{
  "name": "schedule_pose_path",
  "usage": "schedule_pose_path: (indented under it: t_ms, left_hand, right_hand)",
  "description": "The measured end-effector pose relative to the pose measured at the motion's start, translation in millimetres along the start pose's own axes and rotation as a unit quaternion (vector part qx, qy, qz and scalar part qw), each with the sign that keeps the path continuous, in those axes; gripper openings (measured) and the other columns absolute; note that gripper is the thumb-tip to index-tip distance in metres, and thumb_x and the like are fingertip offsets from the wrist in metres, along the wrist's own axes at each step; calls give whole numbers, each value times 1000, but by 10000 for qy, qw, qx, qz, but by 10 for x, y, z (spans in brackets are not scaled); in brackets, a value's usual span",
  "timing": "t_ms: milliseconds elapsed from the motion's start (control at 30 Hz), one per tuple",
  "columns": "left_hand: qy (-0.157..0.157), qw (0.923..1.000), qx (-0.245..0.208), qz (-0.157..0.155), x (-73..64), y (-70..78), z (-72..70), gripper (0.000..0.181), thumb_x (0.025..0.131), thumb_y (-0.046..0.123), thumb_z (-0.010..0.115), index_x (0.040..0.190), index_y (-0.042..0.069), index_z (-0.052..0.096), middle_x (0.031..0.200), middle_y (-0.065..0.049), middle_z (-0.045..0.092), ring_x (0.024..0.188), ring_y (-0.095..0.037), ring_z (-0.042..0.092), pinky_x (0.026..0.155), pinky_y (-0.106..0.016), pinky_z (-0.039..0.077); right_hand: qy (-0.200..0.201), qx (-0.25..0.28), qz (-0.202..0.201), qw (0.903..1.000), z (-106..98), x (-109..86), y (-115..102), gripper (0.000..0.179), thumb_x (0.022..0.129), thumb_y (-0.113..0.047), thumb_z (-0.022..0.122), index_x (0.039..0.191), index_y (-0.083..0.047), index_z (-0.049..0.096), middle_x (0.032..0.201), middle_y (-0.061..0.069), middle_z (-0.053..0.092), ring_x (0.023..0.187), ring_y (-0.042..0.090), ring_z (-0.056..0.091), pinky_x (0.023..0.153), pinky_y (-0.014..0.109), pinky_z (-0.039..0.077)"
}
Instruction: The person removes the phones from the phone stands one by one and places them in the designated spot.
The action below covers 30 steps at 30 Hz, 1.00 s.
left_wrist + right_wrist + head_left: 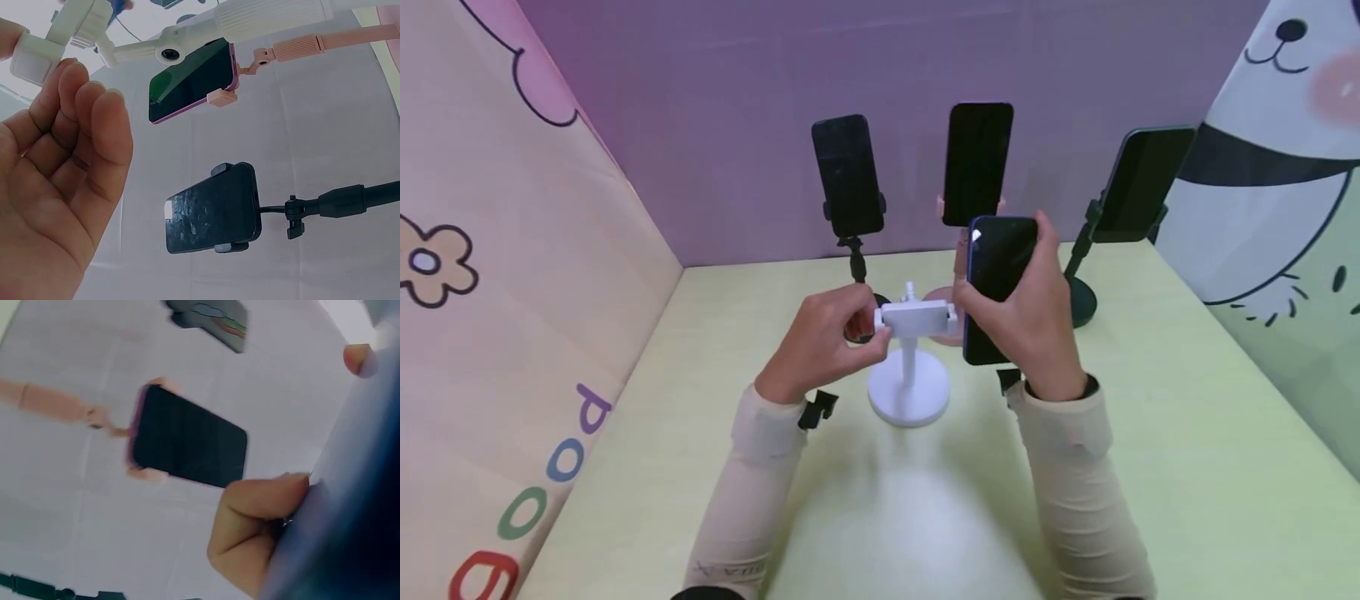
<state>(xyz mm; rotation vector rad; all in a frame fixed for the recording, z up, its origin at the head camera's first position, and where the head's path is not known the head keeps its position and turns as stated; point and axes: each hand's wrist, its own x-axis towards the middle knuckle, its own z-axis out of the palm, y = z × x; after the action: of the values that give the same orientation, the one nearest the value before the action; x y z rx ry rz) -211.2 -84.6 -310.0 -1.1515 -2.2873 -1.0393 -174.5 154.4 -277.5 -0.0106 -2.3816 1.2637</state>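
A white phone stand (pixel 908 387) with a round base stands on the table, its clamp at the top holding no phone. My left hand (pixel 831 337) pinches the left end of that clamp (pixel 39 59) between thumb and fingers. In my right hand (pixel 1033 312) is a blue-edged smartphone (pixel 1000 267), gripped by its sides, upright with its dark screen toward me. It is just right of the white clamp. In the right wrist view the smartphone (pixel 356 506) fills the right side, with fingers curled at its edge.
Behind stand three phone stands with dark-screened phones: a black one at left (pixel 850 179), a pink one in the middle (pixel 977 162) and a dark one at right (pixel 1138 187). A purple backdrop (pixel 737 142) rises behind the pale table (pixel 700 367); printed panels flank it.
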Motion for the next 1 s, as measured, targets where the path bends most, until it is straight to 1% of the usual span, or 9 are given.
schedule_pose_path:
  t_ms: [133,200,400,500,633,700,833,900,1000]
  left_hand:
    - [-5,10000,-12,24,14,4,-4,15,81,21,66,81,10,55,71,-3,53,63,-15,50,54,-32,49]
    - [-13,10000,-17,17,17,10,-3,15,81,21,66,81,10,55,71,-4,53,63,-15,50,54,-30,48]
    - [-14,9999,31,104,43,32,-3,15,81,22,65,80,11,54,71,-4,53,63,-13,50,54,-26,46]
    - [14,9998,52,168,69,45,-16,16,81,23,64,79,11,54,70,-1,52,62,-13,49,54,-25,46]
    - [8,9998,62,166,99,70,-25,17,81,23,63,78,10,53,70,0,50,62,-13,49,54,-25,44]
    - [-18,9999,54,121,106,82,-24,17,81,23,64,78,9,53,70,-1,50,62,-14,49,54,-25,44]
    - [-71,10000,35,12,108,99,-15,17,82,22,64,79,10,54,70,-1,51,63,-14,49,54,-25,44]
    - [-93,9999,22,-31,109,107,-8,17,82,22,65,79,10,54,70,-1,51,63,-14,49,54,-26,44]
    - [-119,9999,1,-83,112,114,3,17,81,22,65,79,11,53,70,-2,51,63,-14,48,54,-26,43]
  right_hand:
    - [-278,-469,166,9984,1,32,115,108,77,-45,75,155,-20,4,155,13,29,134,37,38,99,64,34]
    - [-455,-689,215,9964,1,44,193,107,78,-45,75,155,-18,6,155,15,27,135,39,35,99,66,33]
    - [-903,-1106,525,9884,35,39,491,102,80,-44,73,153,-10,10,142,26,37,120,42,44,94,65,39]
    - [-1109,-1259,766,9828,79,30,670,103,80,-41,74,152,-9,8,140,28,36,118,43,42,94,65,39]
    - [-1319,-1338,1011,9770,149,22,948,101,80,-31,75,151,-7,7,137,31,36,115,44,44,95,64,40]
    - [-1489,-1394,1175,9719,186,12,1090,99,80,-29,73,150,-7,7,134,32,36,111,44,46,94,62,42]
    - [-1916,-1631,1658,9535,253,-19,1316,98,82,-34,70,150,-10,4,128,34,35,104,46,47,89,60,45]
    - [-2032,-1770,1838,9453,278,-34,1391,98,82,-36,69,150,-11,3,127,35,35,103,47,47,88,60,45]
    - [-2060,-1928,1842,9415,298,-53,1469,98,81,-36,69,149,-9,5,125,36,36,100,48,48,86,58,46]
